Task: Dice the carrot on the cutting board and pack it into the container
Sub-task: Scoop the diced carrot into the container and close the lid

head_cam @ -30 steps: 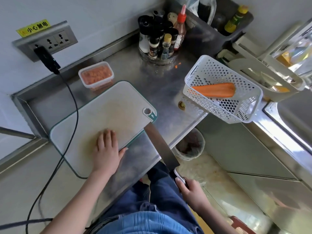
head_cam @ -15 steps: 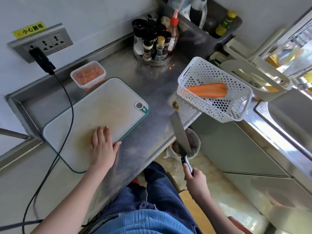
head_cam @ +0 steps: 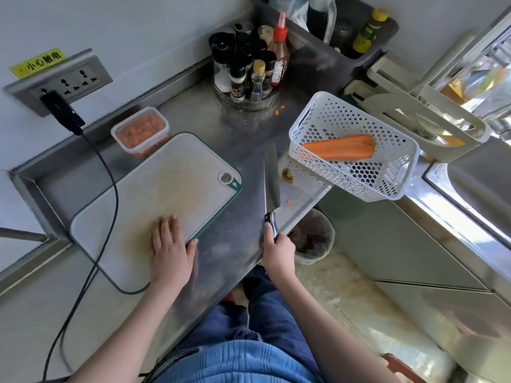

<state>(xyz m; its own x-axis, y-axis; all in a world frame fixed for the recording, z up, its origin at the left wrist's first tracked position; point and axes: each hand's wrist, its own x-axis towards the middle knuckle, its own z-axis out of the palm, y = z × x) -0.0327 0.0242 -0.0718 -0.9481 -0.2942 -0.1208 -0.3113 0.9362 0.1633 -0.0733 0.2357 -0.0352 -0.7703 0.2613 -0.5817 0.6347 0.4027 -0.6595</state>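
The pale cutting board (head_cam: 166,189) with a green rim lies bare on the steel counter. My left hand (head_cam: 170,250) rests flat on its near part, fingers straight. Behind the board stands a clear container (head_cam: 140,131) filled with diced carrot. My right hand (head_cam: 278,250) grips the handle of a knife (head_cam: 272,183), whose blade points away over the counter between the board and a white basket (head_cam: 387,172). In the basket lies a whole peeled carrot (head_cam: 340,147).
A carrot top (head_cam: 288,174) and small carrot bits (head_cam: 278,109) lie on the counter. A rack of spice bottles (head_cam: 249,70) stands at the back. A black cable (head_cam: 107,172) crosses the board's left side. A waste bin (head_cam: 313,239) sits below the counter edge.
My right hand has swung the knife from the counter's near edge up and rightwards, so the blade now points towards the basket. My left hand has stayed on the board.
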